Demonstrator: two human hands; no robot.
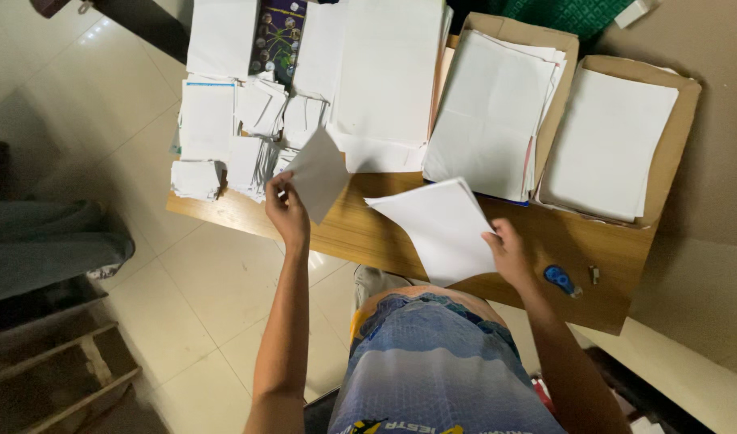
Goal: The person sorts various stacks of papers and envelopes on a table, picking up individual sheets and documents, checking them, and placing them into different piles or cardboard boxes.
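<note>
Standing by the wooden table (360,233) watching this person sort paper. Going left to right: at the far left end there's a spread of small white paper stacks (224,137), cut pieces in several little piles, with a dark printed card (277,36) lying further back among them. The left hand (286,210) is raised just near those piles, fingers pinched on the corner of a small white sheet (319,173), which is held up off the table and tilted. Looks to me like that piece is mid-way to being laid on one of the small piles, so the step in hand is the sorting or placing of that cut sheet.

Toward the middle, the right hand (505,251) grips the near right edge of a larger stack of white sheets (445,227) lying at an angle on the near part of the table. Behind it is a big loose white pile, then two cardboard trays (674,153) full of full-size paper on the right. A small blue gadget (558,278) sits near the right edge, apart from everything.

My guess at what the next bit needs: line the small sheet up square over the matching pile before letting go, while the right hand holds the bigger stack steady so it doesn't slide off the near edge.
</note>
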